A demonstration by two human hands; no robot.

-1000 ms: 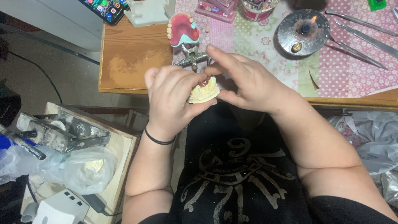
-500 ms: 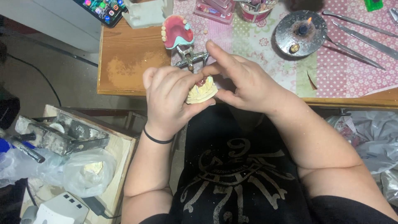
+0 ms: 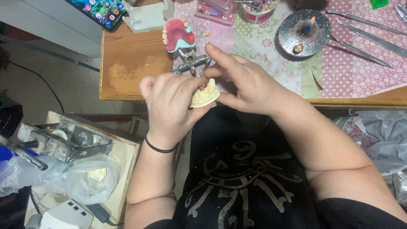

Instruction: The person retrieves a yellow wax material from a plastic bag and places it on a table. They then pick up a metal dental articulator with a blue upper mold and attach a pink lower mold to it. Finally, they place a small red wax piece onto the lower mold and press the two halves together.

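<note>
Nearest me, my left hand (image 3: 171, 104) is curled closed around a pale plaster dental cast (image 3: 204, 96), held above my lap just short of the wooden table (image 3: 127, 63); my fingers cover most of the cast. My right hand (image 3: 250, 87) pinches its far side, forefinger lifted; what sits under the fingertips I cannot make out. Beyond, a pink denture on a metal articulator (image 3: 182, 42) is partly hidden by my hands. Farther right a small burner dish (image 3: 304, 32) shows a flame. A phone (image 3: 101, 10) is cut off at the top edge.
</note>
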